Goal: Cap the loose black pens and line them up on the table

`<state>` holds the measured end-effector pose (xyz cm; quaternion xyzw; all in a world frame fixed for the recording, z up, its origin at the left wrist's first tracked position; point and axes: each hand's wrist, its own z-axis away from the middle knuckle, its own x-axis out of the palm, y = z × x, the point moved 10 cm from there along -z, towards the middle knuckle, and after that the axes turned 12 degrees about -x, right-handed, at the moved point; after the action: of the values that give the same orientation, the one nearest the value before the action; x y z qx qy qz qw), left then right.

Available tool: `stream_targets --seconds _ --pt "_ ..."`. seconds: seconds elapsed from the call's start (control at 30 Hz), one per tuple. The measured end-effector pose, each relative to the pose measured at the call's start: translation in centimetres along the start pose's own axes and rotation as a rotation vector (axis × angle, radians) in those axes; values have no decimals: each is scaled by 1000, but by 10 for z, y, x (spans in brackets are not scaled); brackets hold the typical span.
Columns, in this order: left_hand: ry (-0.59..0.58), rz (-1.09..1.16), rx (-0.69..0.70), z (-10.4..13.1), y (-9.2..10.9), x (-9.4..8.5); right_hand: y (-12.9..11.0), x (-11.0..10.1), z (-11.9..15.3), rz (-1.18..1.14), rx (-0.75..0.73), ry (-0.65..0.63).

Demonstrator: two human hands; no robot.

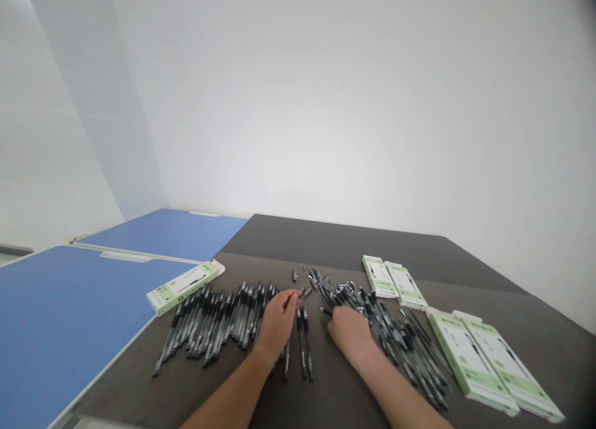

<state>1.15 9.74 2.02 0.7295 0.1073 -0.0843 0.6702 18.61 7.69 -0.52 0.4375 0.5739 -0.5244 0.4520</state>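
My left hand [276,319] is closed in a pinch over the middle of the dark table; whatever is between its fingertips is too small to make out. Just below it lie two black-gripped clear pens [305,345] side by side. A broad row of similar pens [214,320] spreads to its left. My right hand [349,329] has its fingers curled down at the near left edge of a loose heap of pens and parts [388,329]. A short dark piece [326,311] pokes out by its fingertips, and its grip is partly hidden.
A green-and-white pen box [186,286] lies at the left beyond the row. Two smaller-looking boxes [393,280] lie behind the heap, and two more [493,361] at the right. Small dark caps [295,275] lie mid-table. Blue tabletops [84,323] adjoin on the left; a white wall stands behind.
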Motion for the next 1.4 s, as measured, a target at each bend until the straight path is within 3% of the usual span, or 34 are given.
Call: stream_targets --seconds 0.1,0.23,0.37,0.43,0.5,0.6,0.7,0.93,1.4 --pt "-47 31 -34 -1 -5 6 -4 -7 2 -143 -59 -4" --pt "-245 143 -160 3 -16 30 -24 -8 12 -379 -206 -73" --pt "-395 387 -284 11 -19 46 -35 -1 23 -706 -238 -123" --pt "-384 550 -324 10 -19 42 -36 -4 25 -889 -248 -78" --pt "-292 751 -348 4 -22 29 -30 -13 27 -971 -251 23" --pt "-138 985 -353 -5 -29 7 -19 -25 30 -897 -256 149" --pt "-76 1058 -352 -9 -33 -3 -20 -27 33 -742 -294 160" --pt "-45 976 -342 -8 -36 -5 -31 -18 33 -619 -343 113" --pt "-21 861 -280 -7 -30 -8 -30 -13 34 -504 -317 123"
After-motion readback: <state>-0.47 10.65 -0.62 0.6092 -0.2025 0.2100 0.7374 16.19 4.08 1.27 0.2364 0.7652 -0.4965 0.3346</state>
